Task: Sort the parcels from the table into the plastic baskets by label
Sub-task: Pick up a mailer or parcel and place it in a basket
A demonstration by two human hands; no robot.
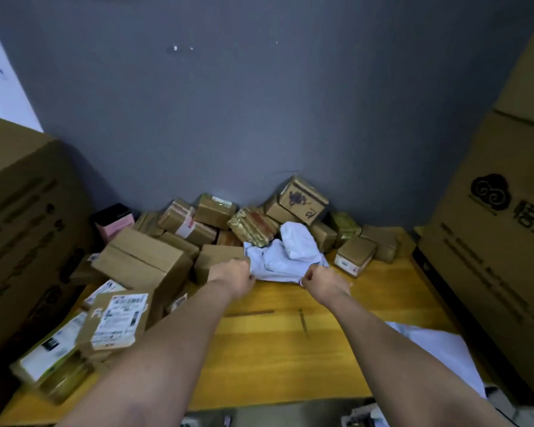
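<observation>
A crumpled white plastic mailer bag is gripped at its near edge by the left hand and right hand above the yellow wooden table, before piled brown cardboard parcels.

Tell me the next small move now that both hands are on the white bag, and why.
Probably lift the white bag toward you and turn it to find its label. The left hand and right hand each have a grip on its near edge, no label shows on its visible side, and its far end lies against the pile of boxes. No baskets are in view yet.
</observation>
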